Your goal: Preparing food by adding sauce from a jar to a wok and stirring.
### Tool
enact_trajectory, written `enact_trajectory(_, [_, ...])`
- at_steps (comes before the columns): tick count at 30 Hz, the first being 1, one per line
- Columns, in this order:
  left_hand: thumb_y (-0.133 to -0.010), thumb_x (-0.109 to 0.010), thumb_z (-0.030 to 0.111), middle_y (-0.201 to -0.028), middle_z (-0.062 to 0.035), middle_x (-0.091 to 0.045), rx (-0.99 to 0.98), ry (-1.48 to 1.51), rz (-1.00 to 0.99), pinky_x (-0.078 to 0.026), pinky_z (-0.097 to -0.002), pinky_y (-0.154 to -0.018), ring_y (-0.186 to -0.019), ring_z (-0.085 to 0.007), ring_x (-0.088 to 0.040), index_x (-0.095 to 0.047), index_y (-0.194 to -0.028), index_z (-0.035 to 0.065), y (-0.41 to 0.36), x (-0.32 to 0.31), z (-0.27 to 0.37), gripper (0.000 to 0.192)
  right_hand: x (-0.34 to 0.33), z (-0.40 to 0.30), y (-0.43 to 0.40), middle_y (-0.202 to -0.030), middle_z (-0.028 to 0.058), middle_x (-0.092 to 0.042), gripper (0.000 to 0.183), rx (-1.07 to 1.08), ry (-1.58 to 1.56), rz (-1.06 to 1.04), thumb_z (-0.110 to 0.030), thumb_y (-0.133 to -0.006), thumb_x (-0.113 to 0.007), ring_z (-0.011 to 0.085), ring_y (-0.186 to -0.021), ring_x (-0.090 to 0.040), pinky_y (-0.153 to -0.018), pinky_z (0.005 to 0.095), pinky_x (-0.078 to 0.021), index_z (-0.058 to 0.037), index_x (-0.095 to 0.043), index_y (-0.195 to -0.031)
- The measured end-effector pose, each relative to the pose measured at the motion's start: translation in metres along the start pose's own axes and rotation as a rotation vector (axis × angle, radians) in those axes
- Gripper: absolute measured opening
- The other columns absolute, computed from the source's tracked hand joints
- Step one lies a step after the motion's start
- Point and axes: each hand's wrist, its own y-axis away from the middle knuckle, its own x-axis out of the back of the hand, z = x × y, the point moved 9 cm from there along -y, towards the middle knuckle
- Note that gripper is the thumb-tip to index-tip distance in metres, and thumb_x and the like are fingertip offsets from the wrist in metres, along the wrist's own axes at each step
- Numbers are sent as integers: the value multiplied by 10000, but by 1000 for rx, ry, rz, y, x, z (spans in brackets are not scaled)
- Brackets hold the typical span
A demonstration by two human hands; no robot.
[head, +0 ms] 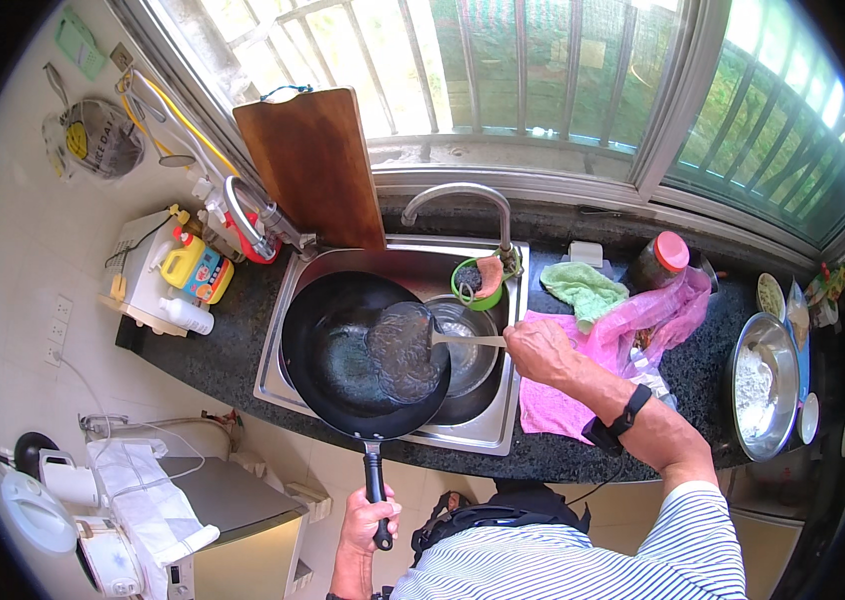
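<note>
My left hand (367, 517) grips the black handle of a dark wok (321, 330), which is held over a stainless steel sink (506, 420). Murky liquid (401, 352) pools in the wok's right side, its surface rippled. In my right hand (542, 351) is the pale handle of a spatula or ladle (471, 341). The tool's head lies at the liquid's right edge, and its exact shape is hard to make out. A metal basin (479, 326) sits in the sink, partly covered by the wok's right rim.
A green cup (479, 302) with scrubbers hangs by the faucet (460, 191). A wooden cutting board (314, 169) leans behind the sink. Right of it lie pink cloth (546, 409), green cloth (584, 289) and a pink plastic bag (681, 307). A steel bowl (739, 405) holds white powder.
</note>
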Motion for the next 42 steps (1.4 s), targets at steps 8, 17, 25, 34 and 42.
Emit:
enact_trajectory(8, [-731, -672, -38, -659, -90, -559, 1, -11, 4, -483, -328, -382, -445, -186, -562, -523, -972, -17, -1, -5, 3, 285, -4, 6, 0, -781, 184, -684, 134, -1, 1, -5, -31, -687, -652, 368, -749, -695, -637, 460, -543, 4, -648, -816])
enact_trajectory(17, [-726, -675, -38, -636, -97, -562, 0, -29, 16, -479, -322, -394, -446, -188, -560, -525, -957, -11, 0, -8, 2, 277, -2, 7, 1, -786, 179, -686, 152, 1, 9, -21, -42, -675, -675, 360, -752, -697, -641, 456, -548, 5, -650, -818])
enact_trajectory(25, [-736, -663, -27, -620, -82, -549, -10, -56, 19, -489, -332, -390, -447, -183, -560, -530, -972, -8, 1, -10, 0, 271, 0, 7, 3, -782, 180, -682, 124, 10, 18, -17, -40, -697, -637, 355, -755, -698, -637, 457, -547, -2, -652, -815])
enact_trajectory(34, [-732, -666, -26, -621, -83, -554, -12, -63, 21, -491, -332, -384, -445, -183, -560, -533, -967, -7, 3, -13, 0, 270, 2, 8, 5, -773, 182, -682, 115, 17, 9, -6, -32, -705, -624, 361, -752, -698, -647, 464, -548, -4, -652, -813])
enact_trajectory(42, [-724, -672, -41, -632, -91, -560, -2, -55, 22, -478, -324, -395, -446, -186, -559, -520, -962, -10, 3, -11, -2, 283, 3, 7, 4, -788, 183, -689, 126, 19, 23, -16, -40, -707, -634, 357, -765, -702, -648, 456, -554, -3, -660, -824])
